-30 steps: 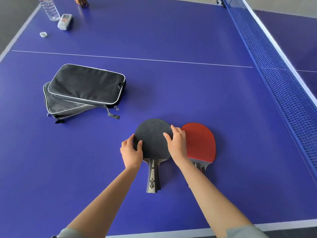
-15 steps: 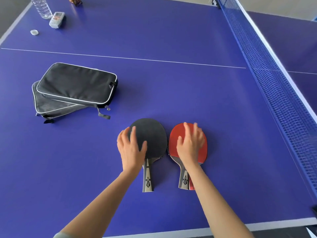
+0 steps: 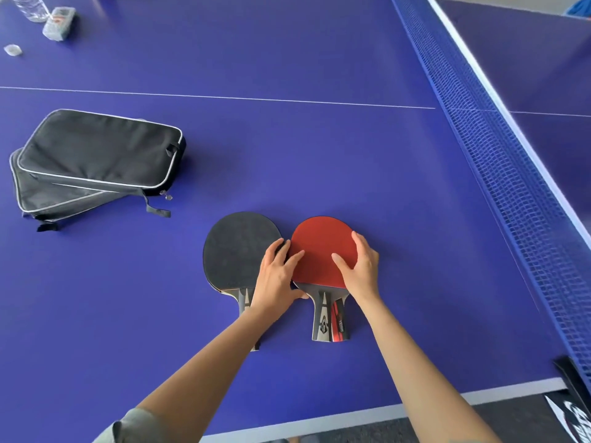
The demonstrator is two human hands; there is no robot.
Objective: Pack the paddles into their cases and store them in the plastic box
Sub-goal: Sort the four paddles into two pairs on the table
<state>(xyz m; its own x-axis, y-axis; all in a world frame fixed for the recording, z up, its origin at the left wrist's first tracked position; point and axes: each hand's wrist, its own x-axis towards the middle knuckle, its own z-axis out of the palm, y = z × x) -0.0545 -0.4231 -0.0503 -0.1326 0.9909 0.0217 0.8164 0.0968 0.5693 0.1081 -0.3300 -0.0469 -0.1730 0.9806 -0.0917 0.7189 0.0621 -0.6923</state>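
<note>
Both my hands have shifted since half a second ago: then each lay flat on its own paddle, and now both are at the red one.

Largest is the blue table (image 3: 319,161), with a white line across it and a blue net (image 3: 499,161) running along my right. Two black cases (image 3: 96,161) lie well apart from the paddles, to my far left, stacked askew, one on the other; each is a flat rounded rectangle with pale piping round the edge, and a zip pull and a strap hang at the near corner of the top one.

Nearer me lie the paddles, side by side, faces up, handles toward me. The black paddle (image 3: 236,251) is on the left, its rubber matt and a little dusty; my left arm crosses its handle. The red paddle (image 3: 323,247) is just beside it on the right, and its blade edge touches or slightly overlaps the black one's; I cannot tell which. Two handles show under the red blade, one grey and black, one red and black, so a second paddle seems to lie beneath it.

My left hand (image 3: 278,279) rests where the two blades meet, fingers spread loosely, thumb down by the red blade's neck. My right hand (image 3: 361,270) cups the red blade's right edge, thumb on the rubber, fingers apart and curled over the rim.
</note>
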